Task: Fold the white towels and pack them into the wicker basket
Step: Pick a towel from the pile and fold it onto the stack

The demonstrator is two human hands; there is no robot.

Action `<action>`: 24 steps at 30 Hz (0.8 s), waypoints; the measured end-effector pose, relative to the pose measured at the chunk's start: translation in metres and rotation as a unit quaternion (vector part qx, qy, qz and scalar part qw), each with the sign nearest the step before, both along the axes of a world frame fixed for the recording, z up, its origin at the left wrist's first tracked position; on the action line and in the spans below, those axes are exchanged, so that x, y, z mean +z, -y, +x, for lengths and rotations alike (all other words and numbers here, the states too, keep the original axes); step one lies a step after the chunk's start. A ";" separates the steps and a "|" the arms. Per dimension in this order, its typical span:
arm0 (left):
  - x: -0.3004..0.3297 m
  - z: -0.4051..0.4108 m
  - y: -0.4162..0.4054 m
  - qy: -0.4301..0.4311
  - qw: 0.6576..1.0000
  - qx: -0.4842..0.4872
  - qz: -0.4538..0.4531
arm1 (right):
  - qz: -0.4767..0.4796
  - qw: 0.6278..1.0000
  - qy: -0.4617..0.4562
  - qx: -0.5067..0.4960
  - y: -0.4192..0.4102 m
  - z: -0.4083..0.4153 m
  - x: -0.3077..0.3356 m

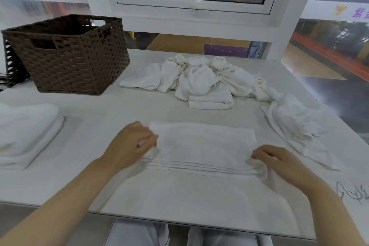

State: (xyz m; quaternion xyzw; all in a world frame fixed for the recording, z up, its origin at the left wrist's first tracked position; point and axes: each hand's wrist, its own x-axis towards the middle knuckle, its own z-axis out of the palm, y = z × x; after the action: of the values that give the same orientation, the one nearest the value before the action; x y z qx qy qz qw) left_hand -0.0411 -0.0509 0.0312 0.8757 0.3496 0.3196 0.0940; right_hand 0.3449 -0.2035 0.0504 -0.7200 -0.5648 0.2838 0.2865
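A white towel point(201, 146) lies flat on the white table point(111, 110) in front of me, its near part hanging toward the table's front edge. My left hand point(131, 144) pinches the towel's left edge. My right hand point(279, 160) pinches its right edge, where the cloth bunches up. The brown wicker basket point(73, 56) stands at the back left, and I cannot see anything inside it. A heap of crumpled white towels point(199, 76) lies behind the flat towel. One folded towel point(210, 101) sits at the heap's front.
A stack of folded white towels point(26, 134) rests at the left edge. Another crumpled towel point(297, 124) lies at the right. A dark woven container point(12, 66) stands behind the basket. A window and wall close off the far side.
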 end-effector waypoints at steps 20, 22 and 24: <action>0.009 0.040 -0.058 0.168 0.794 0.134 -0.569 | 0.042 0.954 0.209 -0.209 -0.078 -0.020 -0.051; 0.003 0.043 -0.058 0.191 0.819 0.150 -0.520 | 0.052 0.955 0.207 -0.206 -0.077 -0.019 -0.054; -0.004 0.043 -0.054 0.201 0.845 0.157 -0.470 | 0.052 0.958 0.197 -0.202 -0.078 -0.013 -0.054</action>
State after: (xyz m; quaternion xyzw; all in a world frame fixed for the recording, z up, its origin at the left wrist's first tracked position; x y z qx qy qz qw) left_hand 0.0021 0.0033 0.0270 0.5763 0.5647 0.2961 0.5113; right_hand 0.3317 -0.1258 -0.0038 -0.8447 -0.4670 0.0426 0.2581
